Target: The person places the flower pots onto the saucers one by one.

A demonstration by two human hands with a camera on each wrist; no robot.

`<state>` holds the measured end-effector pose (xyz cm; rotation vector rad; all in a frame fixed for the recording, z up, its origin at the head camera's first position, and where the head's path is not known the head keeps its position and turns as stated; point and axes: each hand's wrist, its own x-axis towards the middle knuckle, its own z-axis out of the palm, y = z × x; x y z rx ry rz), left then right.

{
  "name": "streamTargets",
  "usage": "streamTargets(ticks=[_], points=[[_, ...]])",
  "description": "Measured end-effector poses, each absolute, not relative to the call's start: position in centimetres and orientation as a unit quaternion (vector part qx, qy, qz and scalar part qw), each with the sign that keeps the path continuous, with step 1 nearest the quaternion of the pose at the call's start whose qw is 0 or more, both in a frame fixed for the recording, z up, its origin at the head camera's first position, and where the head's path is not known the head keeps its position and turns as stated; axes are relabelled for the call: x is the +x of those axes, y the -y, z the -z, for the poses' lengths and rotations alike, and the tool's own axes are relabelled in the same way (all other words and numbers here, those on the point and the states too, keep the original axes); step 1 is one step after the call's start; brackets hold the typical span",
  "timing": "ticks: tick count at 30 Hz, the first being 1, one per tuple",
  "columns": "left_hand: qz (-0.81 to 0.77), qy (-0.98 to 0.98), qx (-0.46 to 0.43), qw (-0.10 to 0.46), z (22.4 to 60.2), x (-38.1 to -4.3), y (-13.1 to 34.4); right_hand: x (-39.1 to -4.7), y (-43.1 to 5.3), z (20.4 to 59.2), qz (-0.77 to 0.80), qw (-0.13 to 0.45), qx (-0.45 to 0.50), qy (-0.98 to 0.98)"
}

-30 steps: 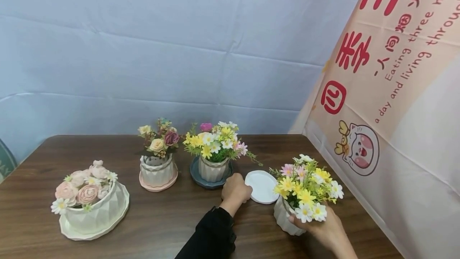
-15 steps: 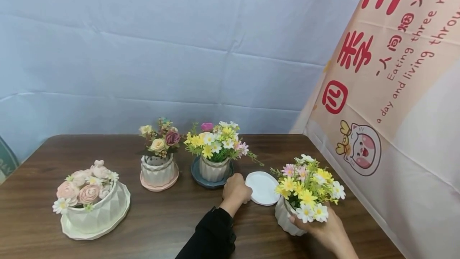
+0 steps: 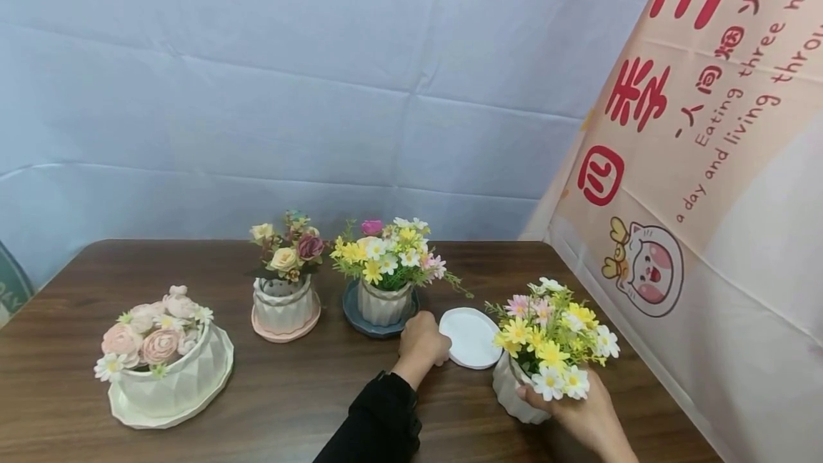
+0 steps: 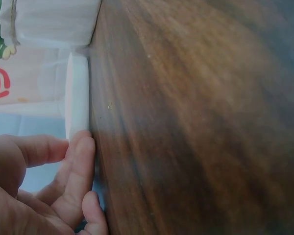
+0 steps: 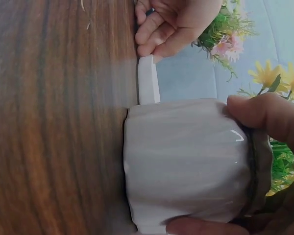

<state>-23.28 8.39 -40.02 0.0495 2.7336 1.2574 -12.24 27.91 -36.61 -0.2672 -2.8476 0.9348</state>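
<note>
My left hand (image 3: 424,343) pinches the near-left edge of a round white saucer (image 3: 472,339) between thumb and fingers; the left wrist view shows the saucer (image 4: 79,95) lying flat on the tabletop. To its right, my right hand (image 3: 590,409) grips a whitish fluted flowerpot (image 3: 512,397) holding yellow, white and pink artificial flowers (image 3: 546,338). In the right wrist view the thumb lies near the rim of the pot (image 5: 186,161) and a finger wraps the other side. The pot stands right beside the saucer, its base down at the wood.
Behind my left hand a potted bouquet (image 3: 383,304) sits on a dark blue saucer (image 3: 352,313). Further left are a rose pot (image 3: 281,309) on a pink saucer (image 3: 283,336) and a wide cream pot (image 3: 170,388) on a cream saucer (image 3: 221,370). A printed cloth (image 3: 726,220) hangs along the right edge.
Both hands keep their holds on the saucer and the flowerpot. The whole head view has shifted very slightly; nothing else has visibly moved.
</note>
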Motion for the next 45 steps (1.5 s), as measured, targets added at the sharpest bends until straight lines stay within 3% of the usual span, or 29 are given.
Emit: streamTargets(ticks=[6, 22, 45], points=[[-0.424, -0.903, 0.023, 0.065, 40.0, -23.2, -8.4, -12.2, -28.7, 35.7, -0.354, 0.062, -0.108, 0.927], [-0.427, -0.901, 0.018, 0.070, 40.2, -23.2, -8.3, -14.1, -30.2, 32.3, -0.362, 0.185, 0.029, 0.913], [-0.413, -0.908, 0.019, 0.069, 40.1, -23.3, -8.2, -18.3, -28.0, 33.3, -0.382, 0.122, -0.030, 0.915]])
